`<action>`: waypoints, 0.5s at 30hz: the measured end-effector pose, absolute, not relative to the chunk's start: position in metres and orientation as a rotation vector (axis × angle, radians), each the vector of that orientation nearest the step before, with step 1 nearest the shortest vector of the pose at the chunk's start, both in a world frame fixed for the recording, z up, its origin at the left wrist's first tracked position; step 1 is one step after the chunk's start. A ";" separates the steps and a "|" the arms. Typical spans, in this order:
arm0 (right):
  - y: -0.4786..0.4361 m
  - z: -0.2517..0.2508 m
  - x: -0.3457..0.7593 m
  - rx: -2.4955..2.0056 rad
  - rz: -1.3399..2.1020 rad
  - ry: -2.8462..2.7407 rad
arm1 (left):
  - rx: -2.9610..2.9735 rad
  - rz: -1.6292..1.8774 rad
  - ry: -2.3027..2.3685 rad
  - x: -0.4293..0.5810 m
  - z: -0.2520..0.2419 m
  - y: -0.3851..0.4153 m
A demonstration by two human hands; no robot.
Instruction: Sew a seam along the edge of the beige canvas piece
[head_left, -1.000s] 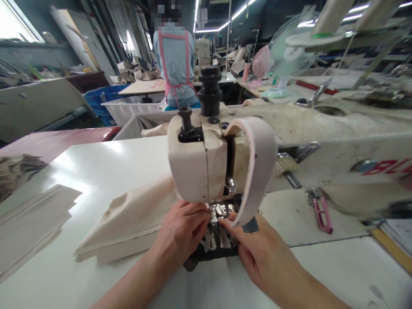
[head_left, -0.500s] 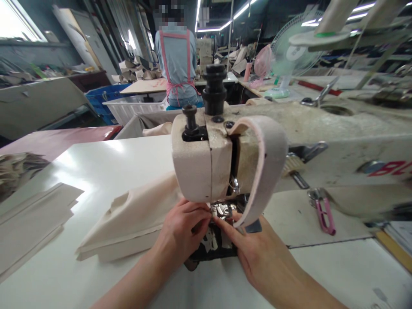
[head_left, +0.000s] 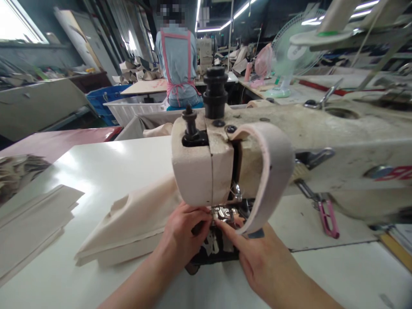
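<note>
My left hand (head_left: 185, 229) is at the needle area of a sewing machine (head_left: 193, 171), thumb and fingertips pinched together just left of the metal presser foot (head_left: 222, 212). Whatever lies between those fingertips is too small to make out. From the other side my right hand (head_left: 264, 253) reaches in, its forefinger stretched out so the tip nearly meets the left fingertips. Another right fingertip shows behind the foot; a curved pale strap (head_left: 280, 167) partly covers this hand. Beside my left hand lies folded beige fabric (head_left: 135, 219), one end under the machine head.
Pink-handled snips (head_left: 328, 219) lie right of the strap. Flat beige pieces (head_left: 38, 223) and a fabric stack (head_left: 19, 176) are at left on the white table (head_left: 141, 156). Ahead, a person in a pink-strapped apron (head_left: 178, 64) sits facing away. A green fan (head_left: 294, 47) stands behind.
My view has shifted slightly, so the machine head sits a little lower and its arm further right. Both hands stay at the presser foot, with hardly any movement.
</note>
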State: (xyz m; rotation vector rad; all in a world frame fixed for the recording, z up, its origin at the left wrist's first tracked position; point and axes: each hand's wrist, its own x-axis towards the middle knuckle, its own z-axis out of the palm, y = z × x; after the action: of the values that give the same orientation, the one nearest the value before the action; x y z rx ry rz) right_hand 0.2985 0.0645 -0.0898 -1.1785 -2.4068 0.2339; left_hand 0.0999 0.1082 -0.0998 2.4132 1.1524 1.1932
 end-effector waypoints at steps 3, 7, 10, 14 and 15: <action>0.062 -0.090 0.302 -1.190 0.278 -2.355 | 2.413 1.186 1.153 0.100 -0.102 0.109; 0.062 -0.088 0.302 -1.195 0.283 -2.354 | 2.417 1.210 1.167 0.100 -0.102 0.109; 0.064 -0.088 0.300 -1.204 0.258 -2.412 | 2.433 1.191 1.149 0.100 -0.100 0.109; 0.066 -0.089 0.296 -1.216 0.165 -2.448 | 2.448 1.176 1.147 0.100 -0.100 0.109; 0.067 -0.089 0.296 -1.218 0.138 -2.441 | 2.450 1.166 1.149 0.100 -0.100 0.108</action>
State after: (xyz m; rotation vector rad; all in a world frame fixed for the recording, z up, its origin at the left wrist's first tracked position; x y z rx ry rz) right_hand 0.2957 0.0668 -0.0888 -1.2182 -2.4409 0.1382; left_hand 0.0996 0.1084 -0.1001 2.4504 1.1487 1.1656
